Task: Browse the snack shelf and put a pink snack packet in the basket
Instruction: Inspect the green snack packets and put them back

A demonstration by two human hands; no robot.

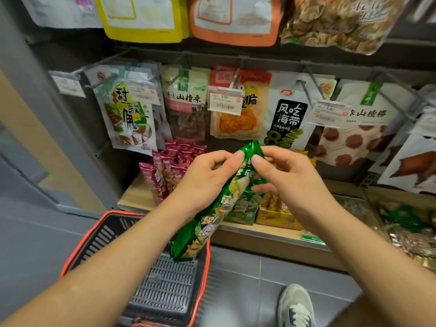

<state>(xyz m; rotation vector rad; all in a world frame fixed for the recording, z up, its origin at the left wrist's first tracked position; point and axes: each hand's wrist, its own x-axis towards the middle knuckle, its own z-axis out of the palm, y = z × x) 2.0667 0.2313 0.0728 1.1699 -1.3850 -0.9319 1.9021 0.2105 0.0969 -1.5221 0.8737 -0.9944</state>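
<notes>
A long green snack packet (207, 220) hangs tilted in front of the shelf, its lower end over the basket. My left hand (207, 178) grips its upper part from the left. My right hand (290, 182) pinches its top end from the right. Several pink snack packets (169, 166) stand upright on the wooden shelf, just left of and behind my left hand. The dark basket with a red rim (77, 246) sits on the floor below my left forearm; the part of its bottom that shows is bare.
Hanging snack bags (188, 105) fill pegs above the shelf, with price tags (225, 102) in front. Green and yellow packet boxes (271, 213) sit on the wooden shelf (134, 194) under my right hand. My shoe (296, 308) is on the grey floor right of the basket.
</notes>
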